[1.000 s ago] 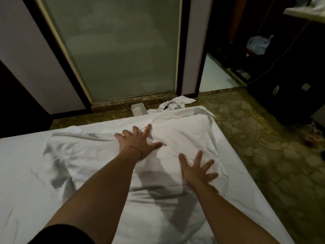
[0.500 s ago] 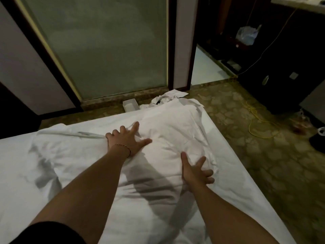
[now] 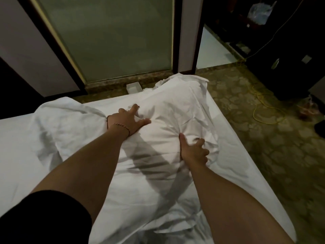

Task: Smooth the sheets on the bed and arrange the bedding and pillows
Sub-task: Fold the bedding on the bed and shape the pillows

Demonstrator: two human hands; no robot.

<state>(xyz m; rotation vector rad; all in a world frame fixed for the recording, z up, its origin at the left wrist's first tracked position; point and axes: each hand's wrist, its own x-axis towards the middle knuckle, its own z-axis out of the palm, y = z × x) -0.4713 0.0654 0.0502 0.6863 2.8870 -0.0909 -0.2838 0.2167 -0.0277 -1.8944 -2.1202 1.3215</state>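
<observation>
A white pillow point(image 3: 168, 118) lies on the white bed sheet point(image 3: 15, 161) near the bed's right edge, its far end raised and bunched. My left hand point(image 3: 127, 121), with a thin bracelet at the wrist, grips the pillow's left side, fingers dug into the fabric. My right hand point(image 3: 194, 150) grips the pillow's near right part, fingers curled into the cloth and thumb pointing up. More rumpled white bedding point(image 3: 61, 120) lies just left of the pillow.
Beyond the bed stands a frosted glass door point(image 3: 105, 41) with a small white box point(image 3: 134, 87) on the floor before it. Patterned floor point(image 3: 263, 155) runs along the right, with a yellow cable point(image 3: 260, 110). Dark furniture point(image 3: 290, 50) stands at the far right.
Both hands went from flat with spread fingers to curled and gripping the pillow. The pillow's far end has risen and bunched up. The view has moved closer.
</observation>
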